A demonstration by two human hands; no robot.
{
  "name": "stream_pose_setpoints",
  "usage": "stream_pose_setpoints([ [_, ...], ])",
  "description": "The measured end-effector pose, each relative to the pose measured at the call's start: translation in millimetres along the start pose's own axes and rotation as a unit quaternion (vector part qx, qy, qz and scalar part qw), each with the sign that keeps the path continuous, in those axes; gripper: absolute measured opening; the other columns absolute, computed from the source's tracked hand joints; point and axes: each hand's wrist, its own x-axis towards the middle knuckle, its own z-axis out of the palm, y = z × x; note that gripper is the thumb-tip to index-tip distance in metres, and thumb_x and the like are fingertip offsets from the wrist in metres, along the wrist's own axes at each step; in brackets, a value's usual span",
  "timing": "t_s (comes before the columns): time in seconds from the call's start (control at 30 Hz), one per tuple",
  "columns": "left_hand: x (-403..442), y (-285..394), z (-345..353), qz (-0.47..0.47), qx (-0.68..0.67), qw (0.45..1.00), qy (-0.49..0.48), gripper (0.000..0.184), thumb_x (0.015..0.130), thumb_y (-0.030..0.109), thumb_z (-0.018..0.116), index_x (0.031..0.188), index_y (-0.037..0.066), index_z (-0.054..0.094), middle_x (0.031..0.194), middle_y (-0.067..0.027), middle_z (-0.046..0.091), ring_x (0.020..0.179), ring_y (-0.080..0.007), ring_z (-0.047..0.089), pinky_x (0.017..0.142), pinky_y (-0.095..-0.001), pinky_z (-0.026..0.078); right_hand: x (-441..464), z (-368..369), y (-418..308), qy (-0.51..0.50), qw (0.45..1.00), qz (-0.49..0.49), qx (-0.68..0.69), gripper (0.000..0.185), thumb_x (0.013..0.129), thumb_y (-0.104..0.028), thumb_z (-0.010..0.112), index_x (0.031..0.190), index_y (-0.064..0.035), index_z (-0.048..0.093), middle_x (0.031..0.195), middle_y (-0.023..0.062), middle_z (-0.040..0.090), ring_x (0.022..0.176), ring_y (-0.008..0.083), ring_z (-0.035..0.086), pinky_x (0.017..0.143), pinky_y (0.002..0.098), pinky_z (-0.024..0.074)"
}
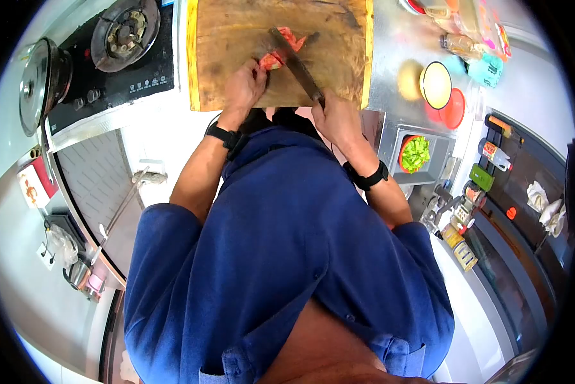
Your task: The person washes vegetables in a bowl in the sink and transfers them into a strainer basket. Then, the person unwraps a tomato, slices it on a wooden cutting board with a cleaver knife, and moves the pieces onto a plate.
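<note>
Red food (272,61) flanks the knife (300,72); leafy greens (416,153) sit in a bowl (402,154).

You can't read any text here: the white markings on the black stove panel (148,84), the print on the yellow can (460,248) and the bottle's label (490,151) are too small or blurred.

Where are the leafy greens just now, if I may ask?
In the head view, the leafy greens sit in the sink, to the right of the right hand.
</note>
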Motion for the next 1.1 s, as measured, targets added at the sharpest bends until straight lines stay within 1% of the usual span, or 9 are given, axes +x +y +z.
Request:
stream_pose_setpoints([
  [0.1,0,-1,0,0.002,0.006,1.000,-0.011,0.022,0.090,0.028,0.063,0.086,0.006,0.064,0.078,-0.0222,0.067,0.075,-0.0426,0.065,0.064,-0.0480,0.051,11,21,9,-0.049,0.996,-0.004,-0.070,0.021,0.084,-0.017,0.059,0.091,0.0033,0.061,0.073,0.0275,0.065,0.071,0.0451,0.066,0.068,0.0534,0.0527],
  [0.43,12,-13,4,-0.050,-0.027,0.998,0.026,0.024,0.091,0.027,0.062,0.093,0.003,0.066,0.081,-0.0218,0.069,0.078,-0.0402,0.067,0.068,-0.0461,0.052,7,5,14,-0.053,0.998,0.012,-0.038,0.022,0.084,-0.017,0.059,0.094,0.0024,0.061,0.074,0.0294,0.065,0.074,0.0466,0.065,0.071,0.0541,0.0526],
  [0.5,8,-11,5,-0.078,-0.054,0.995,0.030,0.024,0.090,0.026,0.064,0.093,0.002,0.065,0.081,-0.0217,0.069,0.077,-0.0392,0.068,0.068,-0.0448,0.053,5,3,15,-0.058,0.997,0.021,-0.044,0.030,0.085,-0.020,0.060,0.107,0.0001,0.064,0.075,0.0257,0.066,0.072,0.0448,0.065,0.069,0.0526,0.0525],
  [0.57,3,-11,7,-0.032,-0.133,0.986,0.091,0.023,0.087,0.023,0.070,0.089,0.001,0.063,0.075,-0.0191,0.067,0.070,-0.0372,0.065,0.066,-0.0412,0.052,5,2,14,-0.048,0.998,0.012,-0.048,0.028,0.086,-0.020,0.060,0.105,-0.0004,0.063,0.073,0.0252,0.065,0.071,0.0445,0.065,0.068,0.0525,0.0523],
  [0.67,-13,3,7,0.014,-0.172,0.979,0.106,0.025,0.084,0.021,0.074,0.085,0.002,0.059,0.071,-0.0153,0.062,0.062,-0.0355,0.060,0.062,-0.0388,0.051,5,-2,8,-0.034,0.998,-0.005,-0.047,0.025,0.084,-0.019,0.060,0.099,0.0003,0.063,0.071,0.0256,0.065,0.069,0.0445,0.065,0.067,0.0530,0.0522],
  [0.7,-16,10,3,-0.017,-0.140,0.989,0.049,0.030,0.082,0.024,0.076,0.087,0.003,0.056,0.076,-0.0138,0.060,0.066,-0.0349,0.059,0.064,-0.0401,0.050,6,-4,5,-0.030,0.999,-0.013,-0.041,0.023,0.083,-0.018,0.060,0.095,0.0015,0.062,0.071,0.0266,0.065,0.069,0.0449,0.065,0.067,0.0535,0.0525],
  [0.8,-15,15,9,0.020,-0.018,0.997,0.075,0.031,0.082,0.025,0.076,0.091,0.003,0.056,0.086,-0.0170,0.060,0.077,-0.0354,0.060,0.069,-0.0428,0.050,8,-5,-3,-0.022,0.999,-0.030,-0.031,0.021,0.083,-0.017,0.060,0.092,0.0017,0.062,0.070,0.0269,0.064,0.069,0.0449,0.065,0.066,0.0536,0.0525],
  [0.9,-12,10,15,0.027,-0.029,0.995,0.087,0.030,0.081,0.023,0.074,0.094,0.003,0.056,0.093,-0.0195,0.059,0.087,-0.0371,0.059,0.074,-0.0451,0.050,13,0,-2,-0.016,0.998,-0.057,-0.037,0.020,0.083,-0.017,0.060,0.089,0.0014,0.061,0.070,0.0270,0.064,0.068,0.0453,0.065,0.065,0.0536,0.0525],
  [1.1,-6,-4,17,0.038,-0.032,0.995,0.083,0.024,0.082,0.016,0.070,0.096,0.002,0.058,0.094,-0.0217,0.060,0.088,-0.0405,0.059,0.076,-0.0464,0.049,19,15,12,-0.060,0.993,-0.035,-0.094,0.019,0.083,-0.017,0.060,0.087,0.0012,0.060,0.070,0.0269,0.064,0.068,0.0449,0.065,0.064,0.0536,0.0525],
])
